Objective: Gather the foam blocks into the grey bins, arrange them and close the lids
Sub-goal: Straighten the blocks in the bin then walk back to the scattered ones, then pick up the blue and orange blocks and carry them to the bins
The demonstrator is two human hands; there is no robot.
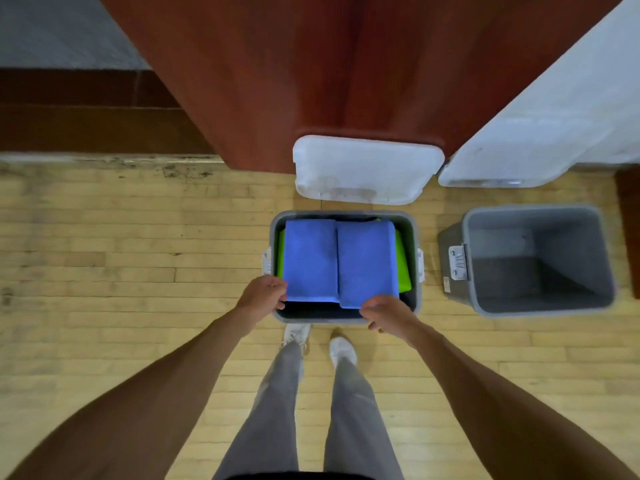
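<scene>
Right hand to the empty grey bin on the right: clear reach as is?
Likely yes: only bare floor separates the right hand from the empty bin, though it's busy at a blue block.

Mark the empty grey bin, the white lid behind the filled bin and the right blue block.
empty grey bin [498,237]: head view, inner back wall.
white lid [367,168]: head view, middle of its face.
right blue block [367,261]: head view, top face centre.

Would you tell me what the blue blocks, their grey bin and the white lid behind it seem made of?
Blue blocks: likely foam, matte, soft rounded edges. Grey bin: apparently moulded plastic, smooth, rounded rim. White lid: probably plastic, slightly translucent, scuffed.
</scene>
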